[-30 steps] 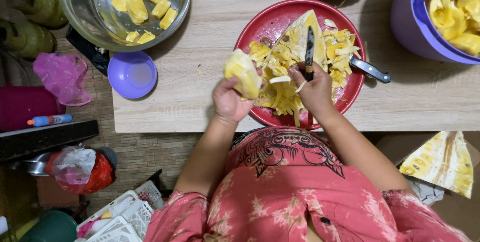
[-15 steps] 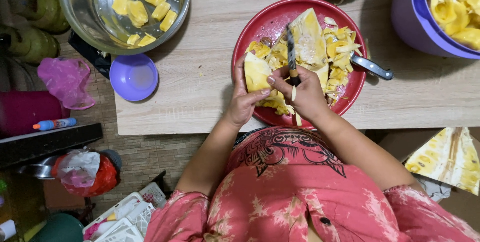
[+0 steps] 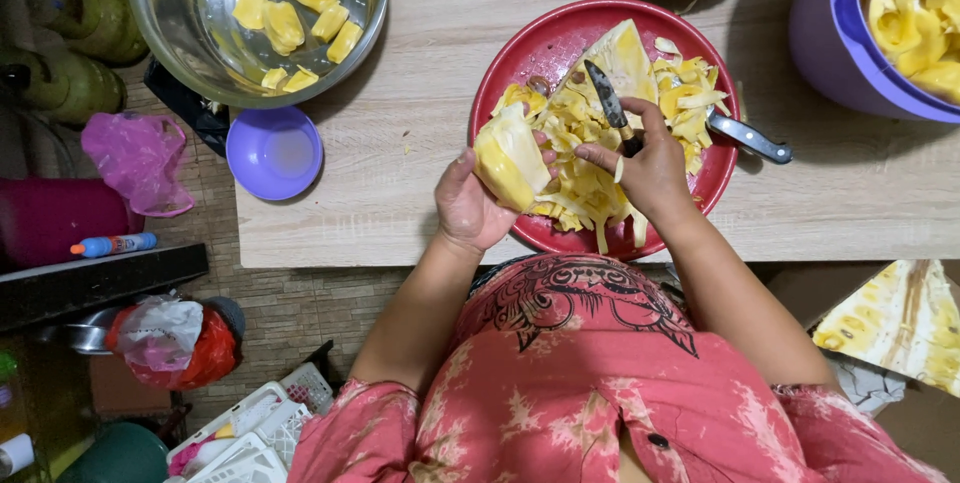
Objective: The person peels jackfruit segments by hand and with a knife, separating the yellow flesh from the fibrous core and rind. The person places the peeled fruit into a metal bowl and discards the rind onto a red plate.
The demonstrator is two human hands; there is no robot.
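Nearest the body, the left hand [image 3: 472, 205] cups a jackfruit pod [image 3: 508, 156] — a plump, pale yellow lobe with a smooth, waxy skin — fingers curled round its underside, at the 8 o'clock edge of the red plate [image 3: 520, 63]. Just beside it at 3 o'clock, the right hand [image 3: 648, 165] pinches the handle of a small knife [image 3: 607, 101], its dark blade pointing up toward 11 o'clock over the plate. Under both hands lies a heap of stringy yellow fibres and trimmings [image 3: 585, 188], with a pale wedge of rind [image 3: 620, 58] at the plate's 12 o'clock. A second knife [image 3: 748, 137] rests on the rim at 3 o'clock. Farther out on the wooden table [image 3: 400, 143], a steel bowl [image 3: 170, 33] at 10 o'clock holds cleaned yellow pods, a small purple bowl [image 3: 274, 152] sits below it, and a purple bucket [image 3: 840, 53] of pods stands at 2 o'clock.
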